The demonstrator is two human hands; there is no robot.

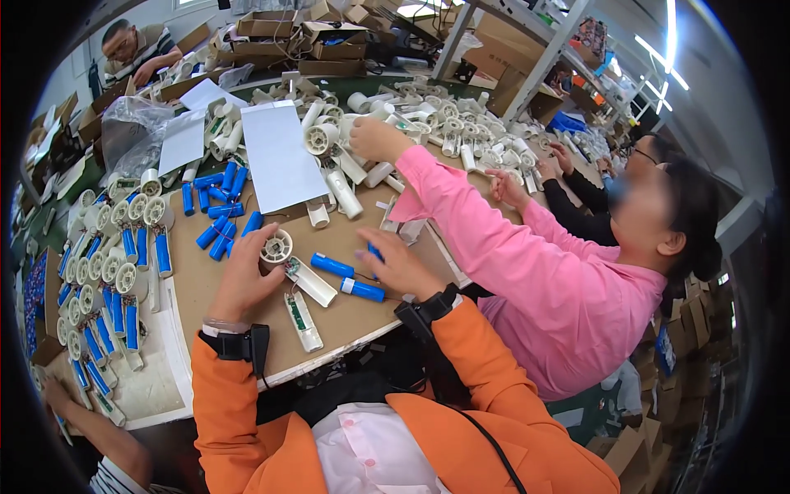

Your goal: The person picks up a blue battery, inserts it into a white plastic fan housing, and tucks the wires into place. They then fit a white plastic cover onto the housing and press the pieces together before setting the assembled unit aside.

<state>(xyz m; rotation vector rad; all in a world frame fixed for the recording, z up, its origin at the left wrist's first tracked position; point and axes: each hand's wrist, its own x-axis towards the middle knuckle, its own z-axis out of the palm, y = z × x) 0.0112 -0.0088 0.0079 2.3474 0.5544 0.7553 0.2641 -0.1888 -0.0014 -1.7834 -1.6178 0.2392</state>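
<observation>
My left hand (239,284) is closed around the round, vented head of a white plastic housing (276,247). From this head an open, trough-like handle (314,282) extends to the right, with a small circuit board and wires near the joint. My right hand (409,269) has a blue cylindrical battery (375,251) between its fingers, partly hidden by them. Just left of that hand, another blue battery (332,264) and a blue battery with a pale band (362,290) lie on the cardboard. A white handle piece with a green board (303,322) lies nearest me.
Several blue batteries (218,232) are heaped beyond my left hand, beside a white sheet (284,156). Rows of housings with batteries (127,284) cover the left side. A co-worker's pink sleeve (485,222) reaches across at right, toward piled white housings (436,115).
</observation>
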